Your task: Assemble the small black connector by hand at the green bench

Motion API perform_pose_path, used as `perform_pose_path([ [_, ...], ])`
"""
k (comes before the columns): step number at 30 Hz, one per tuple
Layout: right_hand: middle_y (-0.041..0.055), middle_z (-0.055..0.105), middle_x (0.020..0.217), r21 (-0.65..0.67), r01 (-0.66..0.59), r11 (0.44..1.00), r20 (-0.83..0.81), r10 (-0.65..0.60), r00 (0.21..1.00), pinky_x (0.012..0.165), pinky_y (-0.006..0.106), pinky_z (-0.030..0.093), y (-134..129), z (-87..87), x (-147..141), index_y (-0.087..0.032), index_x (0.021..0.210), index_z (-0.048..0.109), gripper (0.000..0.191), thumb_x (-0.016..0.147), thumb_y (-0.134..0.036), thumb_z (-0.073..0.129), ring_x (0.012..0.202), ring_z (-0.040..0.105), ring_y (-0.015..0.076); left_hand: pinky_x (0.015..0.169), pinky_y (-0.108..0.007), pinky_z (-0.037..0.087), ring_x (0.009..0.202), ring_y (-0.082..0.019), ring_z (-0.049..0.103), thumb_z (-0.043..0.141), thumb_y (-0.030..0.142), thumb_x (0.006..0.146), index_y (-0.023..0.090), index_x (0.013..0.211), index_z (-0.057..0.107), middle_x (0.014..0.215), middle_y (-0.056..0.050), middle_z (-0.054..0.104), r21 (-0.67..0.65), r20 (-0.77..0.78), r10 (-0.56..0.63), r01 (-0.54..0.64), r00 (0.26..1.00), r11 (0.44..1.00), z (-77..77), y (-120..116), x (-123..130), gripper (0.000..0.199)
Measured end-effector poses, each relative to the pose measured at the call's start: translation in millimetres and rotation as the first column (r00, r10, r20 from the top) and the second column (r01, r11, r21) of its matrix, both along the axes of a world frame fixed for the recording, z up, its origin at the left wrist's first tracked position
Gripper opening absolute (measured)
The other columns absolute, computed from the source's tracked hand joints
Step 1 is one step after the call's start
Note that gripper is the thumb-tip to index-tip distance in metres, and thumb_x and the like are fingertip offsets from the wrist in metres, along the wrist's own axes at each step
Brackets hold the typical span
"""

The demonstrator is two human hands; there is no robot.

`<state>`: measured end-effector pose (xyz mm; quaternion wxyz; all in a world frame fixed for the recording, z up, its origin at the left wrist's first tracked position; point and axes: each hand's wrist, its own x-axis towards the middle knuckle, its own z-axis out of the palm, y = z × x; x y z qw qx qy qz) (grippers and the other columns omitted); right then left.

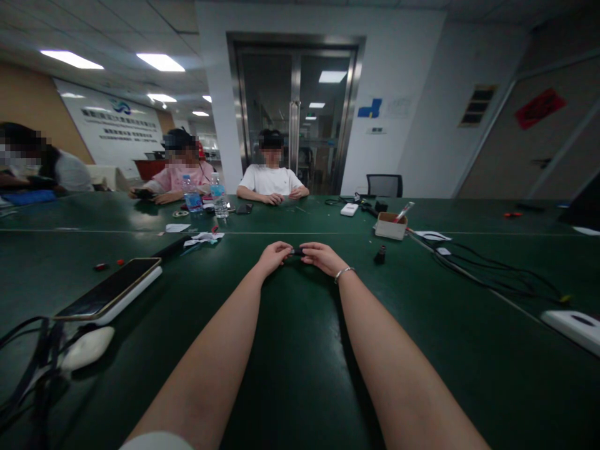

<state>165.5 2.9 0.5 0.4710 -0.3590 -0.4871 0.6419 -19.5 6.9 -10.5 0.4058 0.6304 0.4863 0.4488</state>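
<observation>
So the person is pinching a small black piece (297, 252) between both sets of fingertips, just above or on the green table (290, 375), can't tell which. The left hand (276, 255) is gripping narrowly at one end, the right hand (323, 256) is closing around the other, and the fingers are hiding a good part of it.

What could go wrong: that thing is tiny, so a slightly uneven pinch could be popping it loose, and the tabletop is looking slick enough for it to be skidding off. If the hands are pulling or twisting out of line, the ends could be getting bent. A second dark chunk (380, 254) is sitting near the right hand, so a stray elbow or wrist could be knocking it away.

Looks-wise, the held piece is showing a stubby shape, matte black with a paler, maybe metallic bit by the left fingers. The tabletop is reflecting a dull sheen, a boxy pale container (390, 229) is standing farther off, and thin black cables (506, 273) are looping loosely to the right.
</observation>
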Motion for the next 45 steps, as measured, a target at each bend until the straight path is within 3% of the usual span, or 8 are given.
perform_pose_path([
  [5, 0.0064, 0.068, 0.077, 0.002, 0.001, 1.000, 0.005, -0.001, 1.000, 0.057, 0.017, 0.057, 0.5, -0.4, 0.5, -0.010, 0.091, 0.066, 0.017, 0.078, 0.000, 0.061, 0.058, 0.065, 0.0092, 0.054, -0.018, 0.041, 0.069, -0.011, 0.057, 0.057, 0.030, 0.076, 0.015, 0.094, 0.063, 0.088, -0.006, 0.065, -0.037, 0.040, 0.018, -0.016, 0.999, 0.999, 1.9, -0.1, -0.4, 0.024],
  [8, 0.0059, 0.068, 0.077, 0.004, 0.005, 1.000, 0.009, -0.005, 1.000, 0.057, 0.017, 0.057, 0.9, -0.8, 0.6, -0.010, 0.092, 0.066, 0.018, 0.077, -0.001, 0.061, 0.058, 0.065, 0.0095, 0.051, -0.019, 0.040, 0.060, -0.009, 0.054, 0.054, 0.039, 0.080, 0.013, 0.092, 0.063, 0.075, -0.005, 0.064, -0.052, 0.037, 0.017, -0.015, 0.999, 0.999, 0.2, 2.6, -0.1, 0.030],
  [11, 0.0058, 0.068, 0.076, 0.007, 0.004, 1.000, 0.010, -0.005, 1.000, 0.057, 0.016, 0.057, 0.4, -0.2, 0.4, -0.010, 0.092, 0.066, 0.018, 0.078, 0.000, 0.060, 0.057, 0.065, 0.0091, 0.050, -0.019, 0.038, 0.056, -0.009, 0.051, 0.057, 0.038, 0.078, 0.014, 0.093, 0.063, 0.069, -0.003, 0.062, -0.023, 0.001, 0.012, -0.012, 1.000, 1.000, -1.6, 3.9, -0.3, 0.030],
  [18, 0.0062, 0.068, 0.074, 0.001, 0.006, 1.000, -0.002, -0.006, 1.000, 0.057, 0.015, 0.056, -0.8, 0.7, 0.2, -0.009, 0.091, 0.066, 0.017, 0.079, 0.001, 0.058, 0.056, 0.065, 0.0087, 0.052, -0.019, 0.040, 0.072, -0.013, 0.057, 0.064, 0.025, 0.071, 0.014, 0.095, 0.064, 0.089, -0.007, 0.065, 0.057, 0.009, -0.013, 0.012, 1.000, 0.998, 0.2, -1.1, -1.7, 0.027],
  [24, 0.0064, 0.068, 0.076, -0.002, 0.009, 1.000, 0.007, -0.009, 1.000, 0.058, 0.016, 0.056, 0.8, -0.5, 0.3, -0.010, 0.091, 0.066, 0.017, 0.078, 0.000, 0.060, 0.057, 0.065, 0.0087, 0.056, -0.020, 0.041, 0.077, -0.013, 0.058, 0.063, 0.015, 0.067, 0.014, 0.097, 0.064, 0.096, -0.008, 0.065, 0.050, 0.026, -0.027, 0.026, 0.999, 0.998, 5.7, -5.8, -2.3, 0.030],
  [32, 0.0064, 0.068, 0.077, 0.000, 0.005, 1.000, 0.013, -0.005, 1.000, 0.057, 0.016, 0.056, 0.7, -0.3, 1.0, -0.010, 0.091, 0.066, 0.017, 0.079, 0.000, 0.059, 0.058, 0.065, 0.0088, 0.055, -0.021, 0.041, 0.066, -0.011, 0.055, 0.066, 0.029, 0.070, 0.015, 0.093, 0.065, 0.080, -0.005, 0.065, 0.004, 0.031, 0.009, -0.010, 0.999, 1.000, 4.3, -1.9, -1.6, 0.027],
  [38, 0.0065, 0.068, 0.079, 0.001, 0.003, 1.000, 0.008, -0.003, 1.000, 0.057, 0.016, 0.057, 2.1, -1.4, 1.2, -0.010, 0.091, 0.066, 0.017, 0.079, -0.001, 0.060, 0.058, 0.065, 0.0087, 0.050, -0.020, 0.039, 0.051, -0.008, 0.049, 0.055, 0.039, 0.080, 0.012, 0.090, 0.065, 0.061, -0.002, 0.060, -0.063, 0.015, 0.001, 0.000, 1.000, 0.998, -0.1, 5.0, -0.2, 0.031],
  [45, 0.0058, 0.068, 0.076, 0.009, -0.010, 1.000, -0.001, 0.010, 1.000, 0.056, 0.016, 0.057, 0.7, -0.4, 1.3, -0.010, 0.090, 0.066, 0.016, 0.077, -0.001, 0.062, 0.057, 0.065, 0.0088, 0.051, -0.019, 0.039, 0.061, -0.009, 0.053, 0.066, 0.030, 0.071, 0.015, 0.097, 0.064, 0.076, -0.003, 0.064, -0.005, -0.012, -0.013, 0.013, 1.000, 1.000, 2.3, 0.3, 0.0, 0.030],
])
